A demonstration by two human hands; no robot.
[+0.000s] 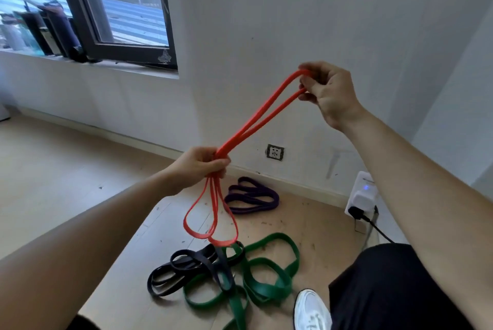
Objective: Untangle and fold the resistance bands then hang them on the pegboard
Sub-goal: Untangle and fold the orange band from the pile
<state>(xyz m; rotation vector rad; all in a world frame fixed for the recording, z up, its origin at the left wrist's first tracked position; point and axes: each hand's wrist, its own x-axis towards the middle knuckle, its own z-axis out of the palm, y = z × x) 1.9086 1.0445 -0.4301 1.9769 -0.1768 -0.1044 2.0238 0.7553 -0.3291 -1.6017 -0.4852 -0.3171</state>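
The step in hand is folding the red resistance band [236,139], held up in the air above the floor [66,169], clear of the others. The left hand [202,164] grips the gathered strands in a closed fist, with two or three loops hanging below it. The right hand [328,92], higher and farther right, pinches the far end of the band between thumb and fingers, so a doubled length runs taut between the hands.

On the floor, a purple band [253,197] lies already coiled near the wall. Nearer, a black band [184,263] and a green band [266,260] overlap, probably still tangled.

The next move likely calls for bringing the right hand's end down to the left fist to complete the fold, keeping the loops even. No pegboard is in view, so hanging means turning elsewhere.
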